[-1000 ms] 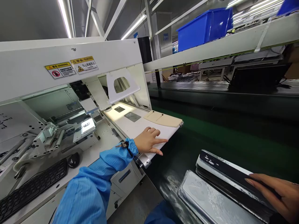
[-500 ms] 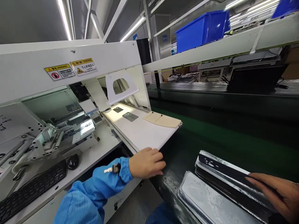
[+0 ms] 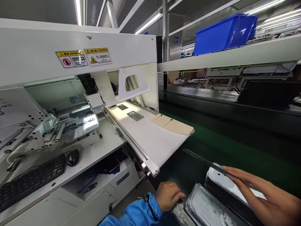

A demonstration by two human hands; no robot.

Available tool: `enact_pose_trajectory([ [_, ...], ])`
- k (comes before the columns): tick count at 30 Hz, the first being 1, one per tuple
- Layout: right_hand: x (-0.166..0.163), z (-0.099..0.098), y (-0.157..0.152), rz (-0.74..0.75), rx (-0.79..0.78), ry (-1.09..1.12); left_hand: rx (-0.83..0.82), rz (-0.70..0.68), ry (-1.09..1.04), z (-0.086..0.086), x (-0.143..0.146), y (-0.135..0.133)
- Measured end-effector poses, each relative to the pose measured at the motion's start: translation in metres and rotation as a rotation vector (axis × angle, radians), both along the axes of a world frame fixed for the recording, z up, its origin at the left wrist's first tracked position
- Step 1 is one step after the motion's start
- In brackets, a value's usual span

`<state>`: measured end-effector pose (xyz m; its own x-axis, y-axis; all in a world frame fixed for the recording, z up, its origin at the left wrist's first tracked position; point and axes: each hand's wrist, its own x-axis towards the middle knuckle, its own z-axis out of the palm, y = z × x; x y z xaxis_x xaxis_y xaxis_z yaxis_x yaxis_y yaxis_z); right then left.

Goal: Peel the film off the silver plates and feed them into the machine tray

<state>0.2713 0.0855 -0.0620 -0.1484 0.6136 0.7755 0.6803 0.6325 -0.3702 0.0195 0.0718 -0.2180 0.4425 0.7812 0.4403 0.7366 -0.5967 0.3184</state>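
Observation:
My right hand (image 3: pixel 261 191) pinches a thin dark phone back cover (image 3: pixel 202 160) between thumb and fingers, tilted nearly edge-on. Below it lies a stack of back covers with a white sheet on top (image 3: pixel 219 180), which has holes near its far end. Beside that stack is another pile, topped by a whitish, plastic-wrapped tray (image 3: pixel 202 201). My left hand (image 3: pixel 169 196), in a blue sleeve, hovers left of the pile with its fingers curled in and nothing visible in them. Two back covers, the nearer one (image 3: pixel 135 115) grey, lie on the white conveyor belt (image 3: pixel 148 141).
A white machine with warning labels (image 3: pixel 97 56) stands at the left over the conveyor. A beige guide plate (image 3: pixel 172 124) lies along the belt's right side. A keyboard (image 3: pixel 33 180) and mouse (image 3: pixel 72 157) rest on the machine's shelf. A blue bin (image 3: pixel 223 36) stands on the upper rail.
My right hand has raised the back cover off the stack, baring the white sheet. My left hand has moved away from the conveyor end, toward the piles. The view has shifted.

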Motion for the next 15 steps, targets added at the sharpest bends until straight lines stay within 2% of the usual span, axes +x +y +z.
enact_pose_trajectory([
  [2,-0.031,0.015,0.019,0.093,0.035,-0.114,-0.068,0.012,-0.042,-0.001,0.000,0.001],
  [4,-0.066,0.028,0.044,0.089,0.069,-0.229,-0.114,0.022,-0.072,0.000,-0.001,0.001],
  [7,-0.120,0.036,0.080,0.083,-0.001,-0.445,-0.143,0.032,-0.108,-0.003,-0.002,0.001],
  [11,-0.173,0.033,0.103,0.104,-0.112,-0.687,-0.118,0.029,-0.120,-0.011,-0.001,0.004],
  [15,-0.188,0.023,0.097,0.156,-0.217,-0.749,-0.096,0.023,-0.115,-0.017,0.000,0.006],
])
